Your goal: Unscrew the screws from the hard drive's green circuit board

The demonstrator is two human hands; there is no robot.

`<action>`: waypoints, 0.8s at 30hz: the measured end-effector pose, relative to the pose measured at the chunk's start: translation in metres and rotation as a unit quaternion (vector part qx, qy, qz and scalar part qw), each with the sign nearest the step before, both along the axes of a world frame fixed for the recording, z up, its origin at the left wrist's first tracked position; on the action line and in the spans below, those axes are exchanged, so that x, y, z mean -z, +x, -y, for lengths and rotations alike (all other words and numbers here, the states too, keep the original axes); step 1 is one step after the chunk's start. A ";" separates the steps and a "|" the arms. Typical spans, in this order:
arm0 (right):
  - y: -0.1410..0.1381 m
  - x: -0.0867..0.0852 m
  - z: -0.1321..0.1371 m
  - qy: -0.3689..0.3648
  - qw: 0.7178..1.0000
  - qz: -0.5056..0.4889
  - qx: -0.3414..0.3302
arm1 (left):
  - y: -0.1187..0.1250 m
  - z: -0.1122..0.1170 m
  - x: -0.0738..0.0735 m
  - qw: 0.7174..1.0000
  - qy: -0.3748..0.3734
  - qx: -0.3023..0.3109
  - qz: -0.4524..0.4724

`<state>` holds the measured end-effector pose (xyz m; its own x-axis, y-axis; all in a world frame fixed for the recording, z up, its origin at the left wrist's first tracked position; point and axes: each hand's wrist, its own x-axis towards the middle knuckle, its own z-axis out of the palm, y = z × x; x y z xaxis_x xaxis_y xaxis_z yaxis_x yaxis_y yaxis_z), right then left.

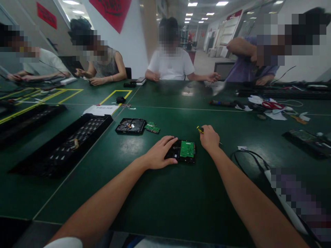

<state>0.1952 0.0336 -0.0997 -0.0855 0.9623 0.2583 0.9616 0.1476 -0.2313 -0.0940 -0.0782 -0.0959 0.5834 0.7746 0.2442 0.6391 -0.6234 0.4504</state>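
Observation:
A black hard drive (176,151) lies on the green table (165,193) with its green circuit board (187,149) facing up. My left hand (162,154) grips the drive's left end, thumb on the near edge and fingers over the far one. Just right of the drive, my right hand (210,137) is closed around a screwdriver with a yellow and black handle (200,129). Its thin shaft sticks out on the hand's right side, apart from the drive. Beyond my left hand sit a second hard drive (130,126) and a loose green circuit board (152,127).
A long black tray (67,144) with small parts stands at left, a white paper (100,110) behind it. Black cables (252,155) and a partly blurred device (297,199) lie at right. Tangled wires (276,105) lie at the far right. Several people sit across the table.

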 end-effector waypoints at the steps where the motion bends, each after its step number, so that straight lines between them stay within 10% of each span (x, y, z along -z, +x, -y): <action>1: 0.001 0.000 0.006 0.005 1.000 0.000 -0.007 | 0.000 -0.002 0.000 1.000 0.000 0.007 0.000; 13: 0.012 -0.004 0.060 0.037 0.996 -0.055 -0.068 | 0.002 -0.001 0.004 0.999 0.014 0.006 -0.042; 24: 0.008 -0.025 0.067 -0.039 0.996 -0.038 -0.069 | 0.008 0.012 0.006 0.983 0.066 -0.162 -0.050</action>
<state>0.2036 -0.0335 -0.0746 -0.2018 0.9602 0.1930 0.9129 0.2558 -0.3180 -0.0855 -0.0902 -0.1018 0.3377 0.8893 0.3085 0.8508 -0.4286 0.3042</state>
